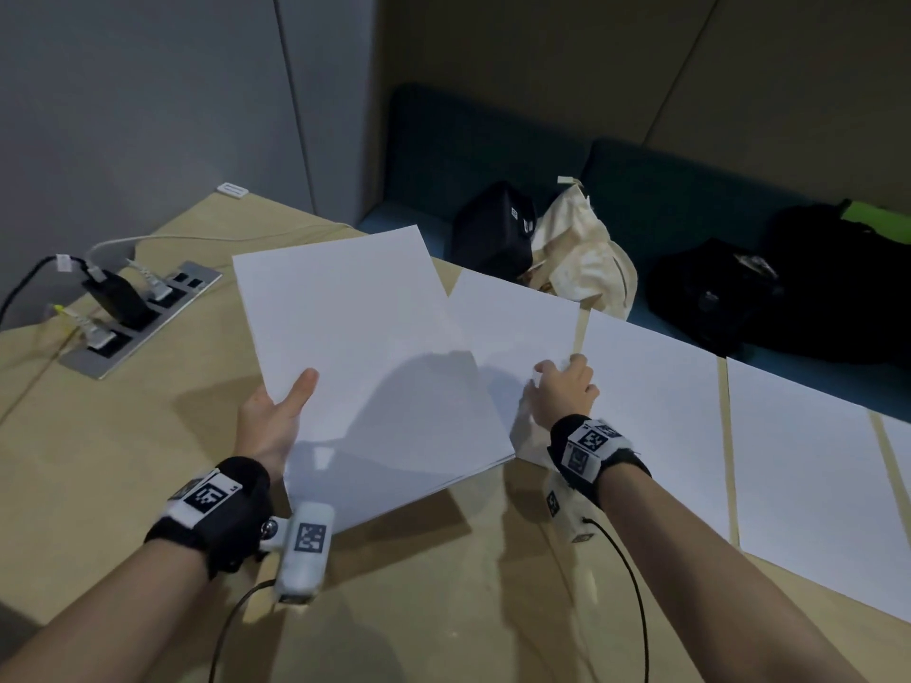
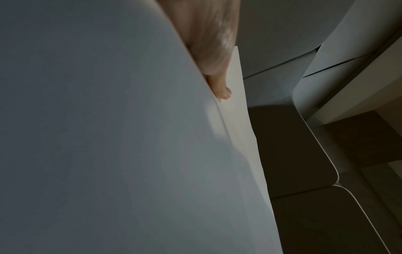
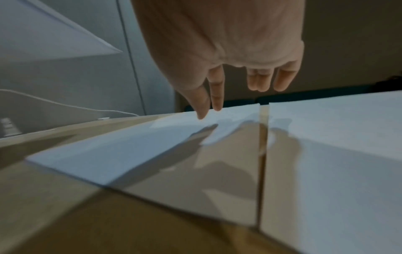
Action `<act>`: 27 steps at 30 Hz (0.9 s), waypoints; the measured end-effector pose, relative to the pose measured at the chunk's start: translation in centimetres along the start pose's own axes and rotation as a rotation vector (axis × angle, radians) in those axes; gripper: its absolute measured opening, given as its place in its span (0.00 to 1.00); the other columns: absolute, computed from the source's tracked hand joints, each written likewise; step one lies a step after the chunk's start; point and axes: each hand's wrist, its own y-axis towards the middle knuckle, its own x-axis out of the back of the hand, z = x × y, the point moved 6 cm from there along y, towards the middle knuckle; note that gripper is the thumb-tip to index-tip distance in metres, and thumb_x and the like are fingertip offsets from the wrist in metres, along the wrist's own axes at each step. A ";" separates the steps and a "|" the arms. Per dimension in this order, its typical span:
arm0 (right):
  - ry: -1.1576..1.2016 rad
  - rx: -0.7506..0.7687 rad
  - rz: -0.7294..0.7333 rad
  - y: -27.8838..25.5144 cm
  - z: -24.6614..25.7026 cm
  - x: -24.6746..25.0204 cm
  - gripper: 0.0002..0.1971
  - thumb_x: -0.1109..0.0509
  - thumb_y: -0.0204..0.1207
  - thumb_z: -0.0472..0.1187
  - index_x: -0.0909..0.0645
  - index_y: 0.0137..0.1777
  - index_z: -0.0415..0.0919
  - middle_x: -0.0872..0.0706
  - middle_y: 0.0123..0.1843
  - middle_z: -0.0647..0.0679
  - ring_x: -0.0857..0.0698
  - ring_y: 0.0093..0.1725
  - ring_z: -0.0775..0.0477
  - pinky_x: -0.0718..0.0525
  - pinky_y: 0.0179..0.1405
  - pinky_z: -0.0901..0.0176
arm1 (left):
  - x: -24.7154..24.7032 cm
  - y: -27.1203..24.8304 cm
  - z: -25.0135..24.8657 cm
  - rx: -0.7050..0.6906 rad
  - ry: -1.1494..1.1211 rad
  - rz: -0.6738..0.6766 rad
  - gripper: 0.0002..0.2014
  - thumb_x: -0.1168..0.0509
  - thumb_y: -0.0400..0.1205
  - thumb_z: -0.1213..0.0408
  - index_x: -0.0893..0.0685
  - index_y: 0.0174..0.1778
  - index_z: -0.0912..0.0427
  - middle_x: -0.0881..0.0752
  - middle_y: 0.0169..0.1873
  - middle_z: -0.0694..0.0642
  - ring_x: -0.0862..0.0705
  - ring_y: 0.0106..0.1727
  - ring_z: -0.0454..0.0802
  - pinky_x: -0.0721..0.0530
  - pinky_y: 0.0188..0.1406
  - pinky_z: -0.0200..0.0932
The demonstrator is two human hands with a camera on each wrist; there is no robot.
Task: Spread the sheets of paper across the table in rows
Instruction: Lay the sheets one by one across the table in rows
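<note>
White paper first: your left hand (image 1: 276,416) grips the stack of sheets (image 1: 365,357) above the table (image 1: 148,436), thumb laid on the top sheet and the other fingers hidden beneath. From the left wrist view you see a fingertip (image 2: 224,93) tucked between two sheets, so the stack is already parting at that edge. Your right hand (image 1: 562,391) is over the newest sheet (image 1: 512,327), fingers straight and loosely spread, the tips touching or just above it; the right wrist view does not settle which.

That sheet lies skewed, its near edge angling away from the neighbouring sheet (image 1: 650,411), which sits square in the row along the far side. Nudge it carelessly and it will likely ride over the neighbour or close the thin gap of bare wood between them. The far corners reach close to the table's far edge, so a hard push could tip a sheet off toward the bags (image 1: 581,258) on the bench. With the stack tilted and held on one side only, loose sheets may slide out. A power strip (image 1: 133,317) with cables lies well to the left.
</note>
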 end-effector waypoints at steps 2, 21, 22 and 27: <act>-0.029 0.105 0.014 -0.8 1.2 0.0 0.20 0.42 0.82 0.46 0.29 0.73 0.43 0.38 0.78 0.36 0.37 0.76 0.34 0.39 0.73 0.42 | -0.3 -0.1 0.0 0.004 -0.005 0.013 0.18 0.34 0.81 0.63 0.20 0.64 0.68 0.16 0.57 0.57 0.18 0.56 0.53 0.24 0.57 0.45; -0.118 0.213 0.267 -3.5 3.6 -3.7 0.28 0.35 0.74 0.34 0.36 0.72 0.52 0.36 0.73 0.42 0.37 0.73 0.34 0.48 0.76 0.32 | -0.2 -1.3 0.6 -0.011 -0.014 0.042 0.16 0.34 0.81 0.64 0.18 0.62 0.68 0.15 0.54 0.58 0.17 0.54 0.54 0.24 0.55 0.44; -0.105 0.209 0.271 -3.5 3.6 -3.6 0.25 0.38 0.76 0.35 0.35 0.72 0.52 0.36 0.73 0.42 0.37 0.73 0.35 0.48 0.76 0.33 | -0.2 -1.3 0.6 -0.007 -0.022 0.042 0.16 0.35 0.81 0.64 0.18 0.62 0.68 0.15 0.54 0.58 0.17 0.54 0.54 0.24 0.55 0.44; -0.087 0.238 0.254 -3.7 3.6 -3.1 0.30 0.35 0.73 0.30 0.35 0.73 0.52 0.36 0.74 0.43 0.38 0.74 0.35 0.49 0.77 0.34 | -0.2 -1.2 0.8 0.001 -0.026 0.036 0.14 0.34 0.81 0.63 0.17 0.60 0.65 0.15 0.54 0.58 0.16 0.55 0.55 0.22 0.59 0.47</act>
